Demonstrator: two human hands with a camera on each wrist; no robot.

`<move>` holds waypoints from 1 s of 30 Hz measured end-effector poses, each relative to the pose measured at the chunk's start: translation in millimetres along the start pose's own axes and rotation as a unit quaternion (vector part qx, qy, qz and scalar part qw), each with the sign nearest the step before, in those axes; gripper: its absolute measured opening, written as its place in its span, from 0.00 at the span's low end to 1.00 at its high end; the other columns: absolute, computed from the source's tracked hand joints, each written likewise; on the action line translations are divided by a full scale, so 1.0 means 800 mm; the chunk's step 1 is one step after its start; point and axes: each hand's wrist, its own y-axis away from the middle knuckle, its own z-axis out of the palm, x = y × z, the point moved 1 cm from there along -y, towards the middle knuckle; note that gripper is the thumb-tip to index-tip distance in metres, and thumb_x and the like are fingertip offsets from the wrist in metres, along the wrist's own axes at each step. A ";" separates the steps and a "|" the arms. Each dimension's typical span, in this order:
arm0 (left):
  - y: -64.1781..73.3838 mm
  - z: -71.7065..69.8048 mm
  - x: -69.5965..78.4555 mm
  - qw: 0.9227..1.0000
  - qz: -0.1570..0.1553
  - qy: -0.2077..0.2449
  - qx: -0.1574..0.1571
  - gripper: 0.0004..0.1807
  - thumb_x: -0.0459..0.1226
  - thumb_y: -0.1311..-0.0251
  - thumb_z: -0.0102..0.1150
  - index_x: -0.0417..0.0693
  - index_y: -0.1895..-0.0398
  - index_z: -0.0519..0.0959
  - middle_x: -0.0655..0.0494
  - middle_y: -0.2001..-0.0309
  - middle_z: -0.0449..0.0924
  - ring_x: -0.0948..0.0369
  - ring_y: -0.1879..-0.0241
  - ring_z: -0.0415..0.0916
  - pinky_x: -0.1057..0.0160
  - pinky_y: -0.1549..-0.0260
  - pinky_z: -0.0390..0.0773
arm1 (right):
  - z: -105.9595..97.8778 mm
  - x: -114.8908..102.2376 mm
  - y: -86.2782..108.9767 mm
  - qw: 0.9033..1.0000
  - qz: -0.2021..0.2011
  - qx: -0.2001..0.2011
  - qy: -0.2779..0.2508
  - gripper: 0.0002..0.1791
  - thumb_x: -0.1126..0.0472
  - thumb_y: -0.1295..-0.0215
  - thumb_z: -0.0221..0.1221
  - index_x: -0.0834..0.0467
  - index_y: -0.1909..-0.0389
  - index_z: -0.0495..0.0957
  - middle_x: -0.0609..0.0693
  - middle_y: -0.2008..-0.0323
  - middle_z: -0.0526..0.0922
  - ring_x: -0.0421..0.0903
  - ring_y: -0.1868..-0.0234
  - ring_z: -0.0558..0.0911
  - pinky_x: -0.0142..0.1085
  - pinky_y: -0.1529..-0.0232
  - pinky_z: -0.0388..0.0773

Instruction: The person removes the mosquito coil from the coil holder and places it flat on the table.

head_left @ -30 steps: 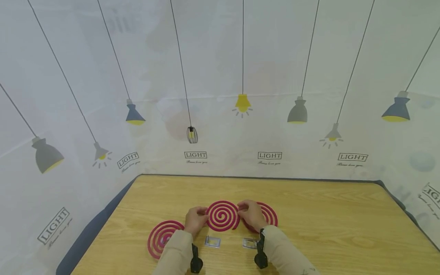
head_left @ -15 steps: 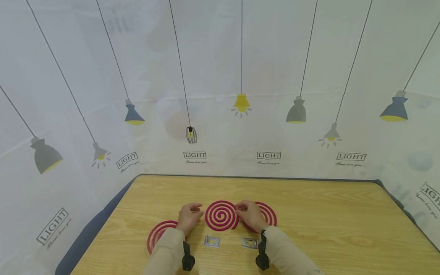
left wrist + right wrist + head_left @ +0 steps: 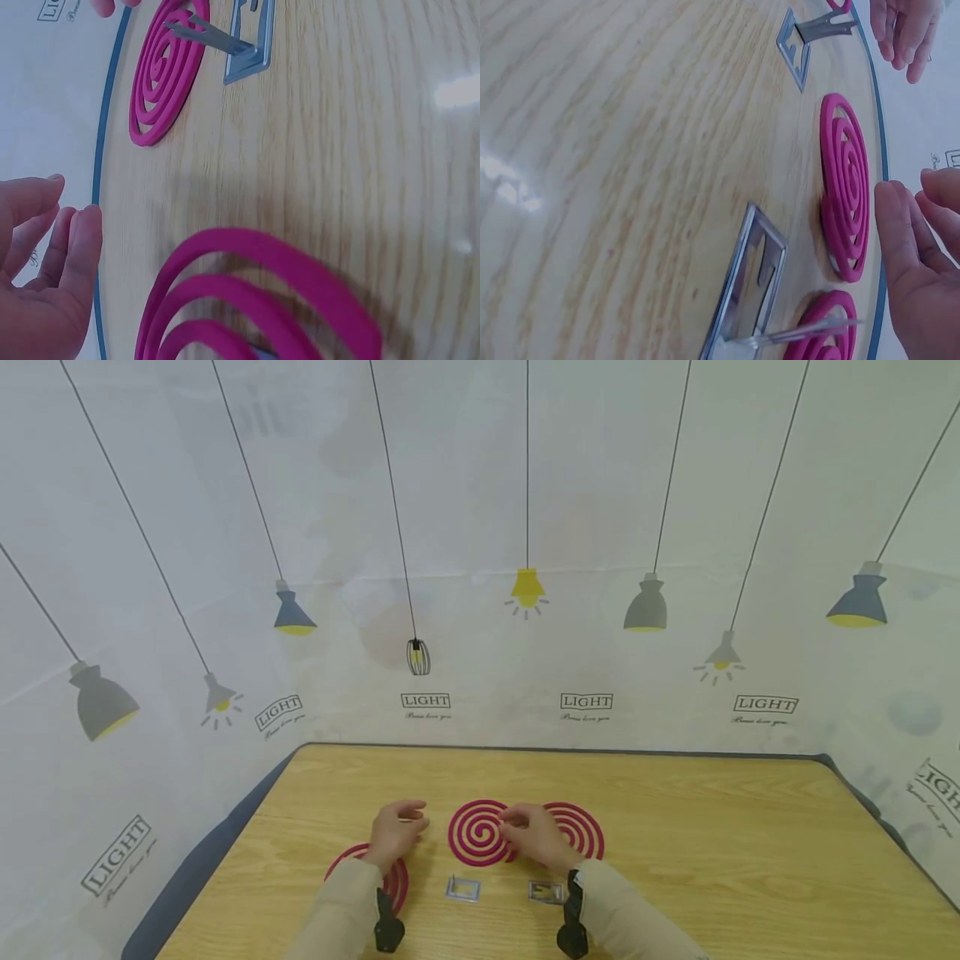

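Observation:
Three pink mosquito coils lie in a row on the table. My left hand, fingers loosely bent and holding nothing, is above the far edge of the left coil. In the left wrist view that coil shows large at the bottom, with a sliver of metal under it. My right hand overlaps the right rim of the middle coil in the head view. In the right wrist view, nothing is between its relaxed fingers. The right coil is partly hidden behind this hand.
Two small metal coil stands, one on the left and one on the right, lie on the near side of the coils; each has a prong bent upward. Beyond the wooden table stands a lamp-printed sheet.
My left hand has left the middle coil's edge and moved left toward the left coil. My right hand has shifted slightly left over the middle coil, which stays in place.

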 end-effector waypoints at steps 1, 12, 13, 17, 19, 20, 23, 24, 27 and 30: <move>0.000 -0.003 -0.001 1.000 0.004 -0.005 -0.002 0.17 0.26 0.51 0.57 0.28 0.56 0.73 0.43 0.66 0.75 0.55 0.68 0.76 0.62 0.73 0.79 | 0.002 -0.002 0.000 1.000 -0.002 -0.009 -0.008 0.14 0.66 0.40 0.54 0.70 0.55 0.72 0.59 0.67 0.78 0.52 0.70 0.79 0.39 0.72 0.78; 0.013 -0.034 -0.001 0.999 0.016 -0.030 -0.027 0.16 0.28 0.47 0.56 0.31 0.54 0.73 0.46 0.65 0.75 0.54 0.65 0.75 0.62 0.71 0.78 | 0.024 -0.023 0.005 0.998 -0.015 -0.049 -0.024 0.15 0.65 0.40 0.54 0.70 0.55 0.73 0.56 0.66 0.77 0.54 0.66 0.78 0.42 0.71 0.78; 0.014 -0.036 -0.001 0.999 0.017 -0.032 -0.027 0.16 0.28 0.48 0.56 0.31 0.54 0.73 0.46 0.65 0.75 0.55 0.66 0.74 0.62 0.71 0.78 | 0.026 -0.024 0.005 0.998 -0.016 -0.052 -0.025 0.15 0.65 0.40 0.54 0.70 0.55 0.73 0.56 0.66 0.77 0.54 0.66 0.78 0.41 0.71 0.78; 0.018 -0.042 0.002 0.999 0.026 -0.032 -0.029 0.15 0.28 0.48 0.56 0.31 0.55 0.74 0.47 0.66 0.76 0.55 0.67 0.75 0.62 0.72 0.77 | 0.033 -0.024 0.003 0.997 -0.021 -0.063 -0.045 0.15 0.66 0.40 0.54 0.72 0.55 0.72 0.57 0.65 0.78 0.52 0.64 0.78 0.40 0.69 0.79; 0.020 -0.045 0.002 0.999 0.033 -0.033 -0.027 0.15 0.28 0.49 0.57 0.31 0.56 0.75 0.48 0.67 0.76 0.54 0.67 0.75 0.62 0.71 0.77 | 0.037 -0.026 0.003 0.996 -0.024 -0.068 -0.051 0.15 0.66 0.40 0.53 0.73 0.55 0.71 0.58 0.65 0.78 0.51 0.64 0.77 0.39 0.68 0.79; 0.021 -0.047 0.002 0.998 0.037 -0.035 -0.026 0.15 0.28 0.49 0.57 0.31 0.57 0.75 0.48 0.68 0.76 0.54 0.67 0.75 0.62 0.70 0.77 | 0.039 -0.028 0.004 0.995 -0.027 -0.072 -0.056 0.15 0.67 0.40 0.53 0.73 0.55 0.71 0.58 0.65 0.77 0.51 0.64 0.77 0.40 0.68 0.79; 0.023 -0.051 0.003 0.998 0.044 -0.043 -0.022 0.14 0.28 0.49 0.57 0.32 0.58 0.76 0.49 0.69 0.77 0.54 0.68 0.75 0.62 0.68 0.77 | 0.046 -0.033 0.005 0.995 -0.034 -0.081 -0.054 0.15 0.67 0.40 0.53 0.73 0.55 0.71 0.59 0.64 0.77 0.50 0.64 0.77 0.39 0.68 0.79; 0.024 -0.053 0.002 0.998 0.043 -0.042 -0.022 0.14 0.28 0.49 0.57 0.32 0.58 0.76 0.49 0.69 0.77 0.54 0.68 0.76 0.62 0.68 0.77 | 0.048 -0.034 0.005 0.994 -0.035 -0.083 -0.054 0.15 0.67 0.40 0.53 0.73 0.55 0.72 0.59 0.64 0.77 0.50 0.65 0.77 0.39 0.68 0.79; 0.025 -0.056 0.002 0.998 0.034 -0.046 -0.024 0.14 0.28 0.48 0.57 0.33 0.56 0.76 0.50 0.68 0.77 0.55 0.67 0.76 0.61 0.67 0.77 | 0.053 -0.038 0.007 0.994 -0.029 -0.088 -0.059 0.14 0.68 0.40 0.53 0.72 0.55 0.72 0.60 0.65 0.77 0.49 0.66 0.77 0.41 0.67 0.79; 0.027 -0.057 0.004 0.998 0.023 -0.058 -0.029 0.15 0.29 0.48 0.57 0.35 0.55 0.75 0.51 0.67 0.76 0.55 0.66 0.76 0.61 0.66 0.77 | 0.057 -0.047 0.010 0.993 -0.026 -0.090 -0.078 0.14 0.70 0.41 0.52 0.74 0.56 0.72 0.64 0.65 0.77 0.52 0.67 0.78 0.44 0.66 0.79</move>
